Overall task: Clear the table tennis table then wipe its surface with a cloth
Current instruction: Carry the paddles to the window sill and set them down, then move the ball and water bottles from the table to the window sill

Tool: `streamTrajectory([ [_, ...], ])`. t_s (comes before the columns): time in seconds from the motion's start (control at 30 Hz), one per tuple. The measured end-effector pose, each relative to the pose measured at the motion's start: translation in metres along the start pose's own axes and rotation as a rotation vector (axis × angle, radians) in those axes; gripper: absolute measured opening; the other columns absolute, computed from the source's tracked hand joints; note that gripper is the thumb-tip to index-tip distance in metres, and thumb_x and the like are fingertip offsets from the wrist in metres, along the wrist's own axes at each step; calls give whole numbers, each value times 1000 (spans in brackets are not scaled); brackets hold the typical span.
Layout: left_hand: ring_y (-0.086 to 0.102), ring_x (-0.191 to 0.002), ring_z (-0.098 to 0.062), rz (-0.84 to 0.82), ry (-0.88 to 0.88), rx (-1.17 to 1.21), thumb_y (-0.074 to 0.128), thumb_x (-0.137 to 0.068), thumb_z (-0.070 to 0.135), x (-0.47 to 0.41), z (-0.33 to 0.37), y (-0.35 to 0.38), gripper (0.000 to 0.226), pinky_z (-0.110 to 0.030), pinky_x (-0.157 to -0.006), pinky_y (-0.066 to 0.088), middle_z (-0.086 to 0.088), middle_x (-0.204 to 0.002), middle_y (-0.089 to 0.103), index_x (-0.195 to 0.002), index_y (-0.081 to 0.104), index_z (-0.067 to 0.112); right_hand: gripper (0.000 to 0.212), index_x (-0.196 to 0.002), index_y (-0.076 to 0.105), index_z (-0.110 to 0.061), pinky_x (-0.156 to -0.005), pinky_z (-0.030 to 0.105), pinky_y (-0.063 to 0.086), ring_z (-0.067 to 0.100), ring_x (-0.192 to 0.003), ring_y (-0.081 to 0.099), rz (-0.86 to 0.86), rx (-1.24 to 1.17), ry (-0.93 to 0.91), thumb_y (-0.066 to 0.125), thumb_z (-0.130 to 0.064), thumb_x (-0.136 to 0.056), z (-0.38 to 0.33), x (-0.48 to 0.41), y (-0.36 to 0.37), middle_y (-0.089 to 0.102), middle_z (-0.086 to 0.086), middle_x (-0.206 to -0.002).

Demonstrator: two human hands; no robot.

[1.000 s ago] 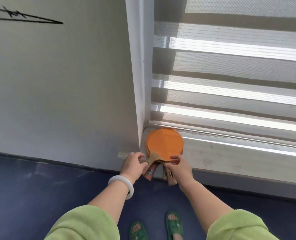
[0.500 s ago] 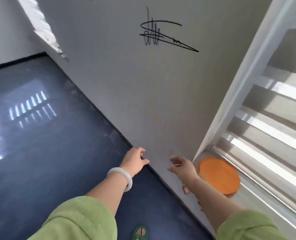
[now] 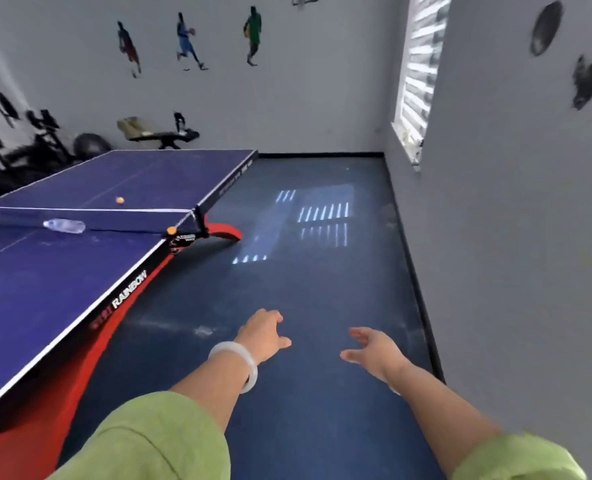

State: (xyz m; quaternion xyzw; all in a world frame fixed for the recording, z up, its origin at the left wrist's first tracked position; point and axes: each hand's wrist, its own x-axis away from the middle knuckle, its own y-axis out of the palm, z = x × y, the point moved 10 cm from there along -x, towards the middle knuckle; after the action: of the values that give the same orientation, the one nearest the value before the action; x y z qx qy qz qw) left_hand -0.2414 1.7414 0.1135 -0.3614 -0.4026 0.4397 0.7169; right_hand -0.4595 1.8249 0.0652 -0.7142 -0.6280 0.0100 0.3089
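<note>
Left hand (image 3: 263, 336) and right hand (image 3: 374, 351) hang with fingers loosely spread, gripping nothing; table tennis table (image 3: 45, 271) at ten o'clock carries a bottle (image 3: 64, 226).

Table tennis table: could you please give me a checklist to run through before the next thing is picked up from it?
1. Left hand free: ok, open and holding nothing.
2. Right hand free: ok, open and holding nothing.
3. Table cleared: not ok. A bottle lies on its side by the net, an orange ball sits on the far half, and a second ball is by the net post.
4. Bottle capped: cannot tell, too blurred.
5. Cloth ready for wiping: cannot tell, none in view.
</note>
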Motion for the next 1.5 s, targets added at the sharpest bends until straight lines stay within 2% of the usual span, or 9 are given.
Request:
streamTrajectory([
  [0.17,48,-126,-25,89,-124,42,67,-90,36,-7,-86,-73,59,-41,-109,38,-5,-138,43,-141,45,16,65,-142,48,-20,-107,29,39,14,-134,46,-118,107,-128,77,-24,-84,-98,-48,68,50,-4,-144],
  [0.3,46,-129,-23,129,-188,82,68,-90,36,-23,-154,-115,60,-41,-111,35,-5,-139,42,-142,44,17,64,-141,49,-20,-108,30,39,15,-134,47,-190,161,-185,78,-23,-83,-163,-88,129,51,-2,-143],
  [0.5,46,-129,-22,168,-263,148,68,-89,36,-66,-255,-178,60,-42,-111,35,-3,-140,41,-141,44,18,65,-142,48,-18,-107,30,39,18,-132,48,-279,210,-197,77,-22,-84,-240,-155,223,50,2,-144],
  [0.7,45,-129,-24,175,-330,229,68,-89,38,-111,-332,-216,62,-42,-110,37,0,-142,41,-142,42,21,63,-141,47,-18,-106,29,39,17,-130,49,-328,251,-212,76,-23,-85,-300,-217,286,51,-1,-142],
  [0.9,46,-129,-20,171,-372,287,68,-89,36,-176,-383,-224,61,-40,-108,41,0,-142,41,-142,42,19,58,-138,50,-20,-103,30,42,17,-123,53,-384,290,-203,75,-23,-86,-334,-296,323,52,-1,-138],
  [1.17,50,-123,-21,206,-504,304,69,-89,38,-275,-423,-254,60,-37,-105,44,0,-138,43,-140,44,19,61,-141,49,-16,-106,28,40,17,-130,50,-495,384,-256,76,-22,-86,-396,-434,356,52,2,-142],
  [1.37,50,-117,-23,229,-610,341,67,-90,37,-325,-459,-277,53,-39,-104,43,-1,-131,44,-135,46,18,60,-140,50,-18,-92,24,42,18,-124,54,-578,459,-331,75,-27,-86,-454,-510,403,53,3,-139],
  [1.5,49,-119,-23,230,-664,381,68,-89,37,-350,-503,-287,56,-40,-104,43,1,-131,43,-138,45,19,60,-139,50,-18,-99,28,43,19,-124,53,-635,457,-312,76,-26,-85,-475,-544,452,53,2,-138],
])
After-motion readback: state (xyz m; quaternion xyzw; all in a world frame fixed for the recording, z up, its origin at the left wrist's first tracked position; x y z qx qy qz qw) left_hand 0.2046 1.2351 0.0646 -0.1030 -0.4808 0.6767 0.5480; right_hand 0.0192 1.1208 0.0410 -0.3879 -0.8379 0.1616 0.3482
